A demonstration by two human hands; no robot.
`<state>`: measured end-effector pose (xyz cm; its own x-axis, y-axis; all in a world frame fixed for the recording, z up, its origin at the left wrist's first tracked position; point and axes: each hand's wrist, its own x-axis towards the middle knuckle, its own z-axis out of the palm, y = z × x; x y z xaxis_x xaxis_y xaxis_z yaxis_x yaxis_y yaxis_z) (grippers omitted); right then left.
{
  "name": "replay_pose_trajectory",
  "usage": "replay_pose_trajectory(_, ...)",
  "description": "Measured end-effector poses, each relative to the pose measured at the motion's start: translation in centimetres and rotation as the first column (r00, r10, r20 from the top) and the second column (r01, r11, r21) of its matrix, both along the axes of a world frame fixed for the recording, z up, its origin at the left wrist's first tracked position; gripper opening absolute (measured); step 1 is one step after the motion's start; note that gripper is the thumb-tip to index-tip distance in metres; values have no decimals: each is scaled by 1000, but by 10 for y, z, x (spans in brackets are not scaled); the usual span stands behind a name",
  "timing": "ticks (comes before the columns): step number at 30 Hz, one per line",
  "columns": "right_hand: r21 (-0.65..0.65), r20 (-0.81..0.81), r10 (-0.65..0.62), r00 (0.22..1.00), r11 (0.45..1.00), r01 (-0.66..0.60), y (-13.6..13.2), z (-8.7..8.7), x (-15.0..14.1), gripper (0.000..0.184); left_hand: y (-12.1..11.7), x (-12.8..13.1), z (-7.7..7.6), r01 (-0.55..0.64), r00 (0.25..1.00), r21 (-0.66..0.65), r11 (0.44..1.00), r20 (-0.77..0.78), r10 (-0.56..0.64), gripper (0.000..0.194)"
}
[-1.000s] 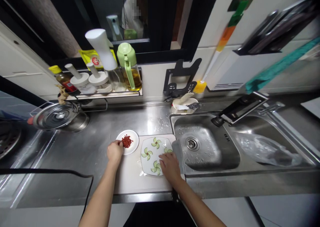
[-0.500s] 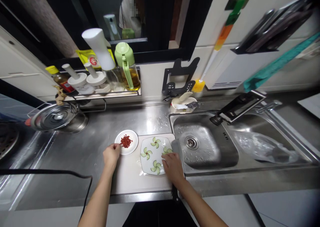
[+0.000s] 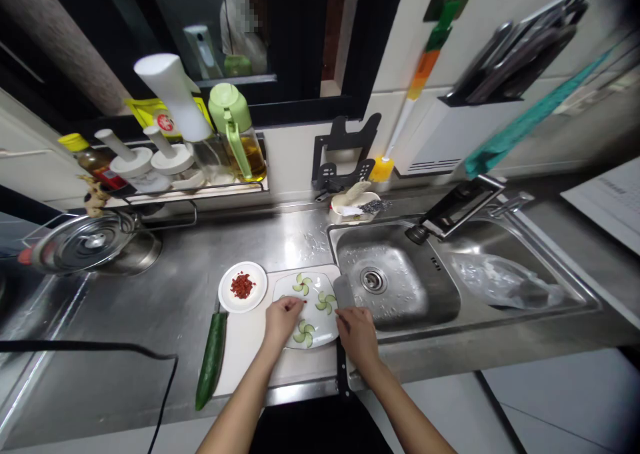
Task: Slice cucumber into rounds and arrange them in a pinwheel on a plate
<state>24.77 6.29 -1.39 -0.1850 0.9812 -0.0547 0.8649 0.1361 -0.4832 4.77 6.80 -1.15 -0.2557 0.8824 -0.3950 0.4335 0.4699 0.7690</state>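
Observation:
My left hand (image 3: 283, 317) is over the left part of a square white plate (image 3: 320, 333), its fingers pinched on a small red piece (image 3: 305, 301). On the plate lie pinwheels of pale green slices with dark green edges, such as the right-hand pinwheel (image 3: 326, 303); my left hand hides the left one. My right hand (image 3: 357, 337) has its fingers gathered at the plate's right rim. A round white dish (image 3: 223, 290) with a heap of red bits (image 3: 242, 285) stands at the upper left. The plate rests on a pale cutting board (image 3: 240, 361).
A whole cucumber (image 3: 211, 361) lies left of the board. A knife (image 3: 343, 367) lies along the board's right side, beside the sink (image 3: 440, 307). A lidded pot (image 3: 135, 254) stands at left, below a rack of bottles and jars (image 3: 215, 191).
My left hand has moved right from the dish of red bits to above the plate, uncovering the cucumber. My right hand has drawn back from the right pinwheel to the rim.

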Motion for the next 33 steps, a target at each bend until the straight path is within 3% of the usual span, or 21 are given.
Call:
replay_pose_trajectory(5,21,-37,-29,999,999,30,-4,-5,1,26,14,35,-6,165,986,-45,985,44,-163,24)
replay_pose_trajectory(10,23,-65,-39,997,999,40,-5,-10,-2,28,32,38,-5,291,952,-65,954,-74,-296,17)
replay_pose_trajectory(14,8,-66,-32,997,999,33,-3,-11,-4,28,41,38,-6,370,923,-87,925,-78,-377,16)
replay_pose_trajectory(33,-2,11,9,1000,1000,-9,7,-15,-11,30,53,40,-13,431,895,-83,898,-85,-438,14)
